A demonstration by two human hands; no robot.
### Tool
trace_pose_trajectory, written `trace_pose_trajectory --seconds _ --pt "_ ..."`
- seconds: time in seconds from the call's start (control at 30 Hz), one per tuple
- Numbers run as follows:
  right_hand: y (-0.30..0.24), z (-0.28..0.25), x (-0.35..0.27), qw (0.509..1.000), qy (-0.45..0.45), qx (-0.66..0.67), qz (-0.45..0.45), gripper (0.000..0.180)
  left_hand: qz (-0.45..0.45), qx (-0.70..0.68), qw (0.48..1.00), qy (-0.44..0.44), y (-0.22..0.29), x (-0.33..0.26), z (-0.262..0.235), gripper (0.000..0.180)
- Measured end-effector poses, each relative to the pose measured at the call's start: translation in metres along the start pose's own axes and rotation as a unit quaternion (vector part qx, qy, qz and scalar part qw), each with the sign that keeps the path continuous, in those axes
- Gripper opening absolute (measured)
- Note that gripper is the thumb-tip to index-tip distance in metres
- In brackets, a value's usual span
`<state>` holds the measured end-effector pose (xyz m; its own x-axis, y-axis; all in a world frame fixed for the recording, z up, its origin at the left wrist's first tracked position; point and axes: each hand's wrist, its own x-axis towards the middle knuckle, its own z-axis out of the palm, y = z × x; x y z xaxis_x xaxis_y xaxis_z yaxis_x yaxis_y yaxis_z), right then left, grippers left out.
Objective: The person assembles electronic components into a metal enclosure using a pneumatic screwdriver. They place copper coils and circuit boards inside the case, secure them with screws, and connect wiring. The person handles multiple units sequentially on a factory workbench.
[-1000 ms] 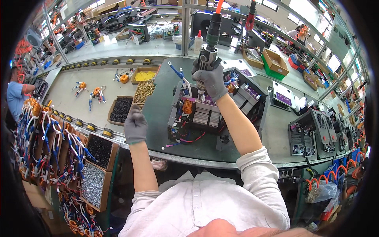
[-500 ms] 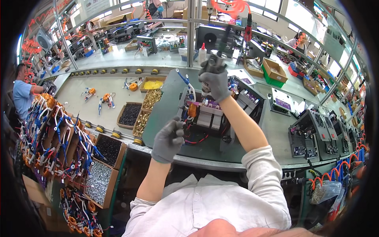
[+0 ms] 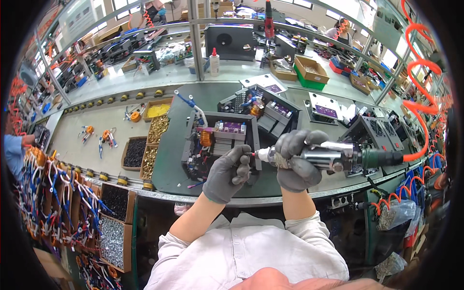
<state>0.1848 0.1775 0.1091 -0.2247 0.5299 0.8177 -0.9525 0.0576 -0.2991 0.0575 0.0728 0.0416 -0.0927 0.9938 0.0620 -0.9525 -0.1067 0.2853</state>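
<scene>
A pneumatic screwdriver (image 3: 333,157) lies level above the near edge of the bench, its nose toward the left. The right hand (image 3: 300,173), gray-gloved, is clamped around its barrel; the fingertips of the left hand (image 3: 224,176) gather at the red-ended bit, though whether they pinch it I cannot tell. An orange coiled air hose (image 3: 413,156) leads off the tool's rear.

Just beyond the hands, an open dark chassis (image 3: 254,135) with heat sinks and a copper-wound coil sits on a green work mat (image 3: 169,166); a second chassis (image 3: 296,126) stands behind it, set at an angle. Left of the mat, cardboard trays hold yellow parts (image 3: 157,110), brass-colored fasteners (image 3: 157,129) and black fasteners (image 3: 134,152), with wired toroid coils (image 3: 107,137) lying on the pale tabletop (image 3: 67,135). On the rear shelf stand a white bottle (image 3: 214,66) with a red cap and a green bin (image 3: 309,84). At the far left, a co-worker's blue sleeve (image 3: 13,150) shows.

Half a second ago the screwdriver stood upright over the front chassis, the left hand well apart from it; now it is tipped sideways nearer the body, and the hands have come close together.
</scene>
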Motion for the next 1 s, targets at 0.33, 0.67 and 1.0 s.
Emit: trace_pose_trajectory --seconds 0.33,0.67,1.0 --pt "-0.016 -0.032 0.002 0.991 -0.054 -0.063 -0.100 0.043 -0.056 0.024 0.992 0.109 -0.017 0.030 0.033 0.029" --pt "0.006 -0.084 0.096 0.981 0.141 -0.088 -0.103 0.050 0.245 0.942 0.218 0.068 0.096 0.084 0.020 0.032" --pt "0.061 -0.250 0.174 0.991 0.118 0.008 0.065 0.035 -0.066 0.988 0.116 0.082 0.142 0.145 0.006 0.043"
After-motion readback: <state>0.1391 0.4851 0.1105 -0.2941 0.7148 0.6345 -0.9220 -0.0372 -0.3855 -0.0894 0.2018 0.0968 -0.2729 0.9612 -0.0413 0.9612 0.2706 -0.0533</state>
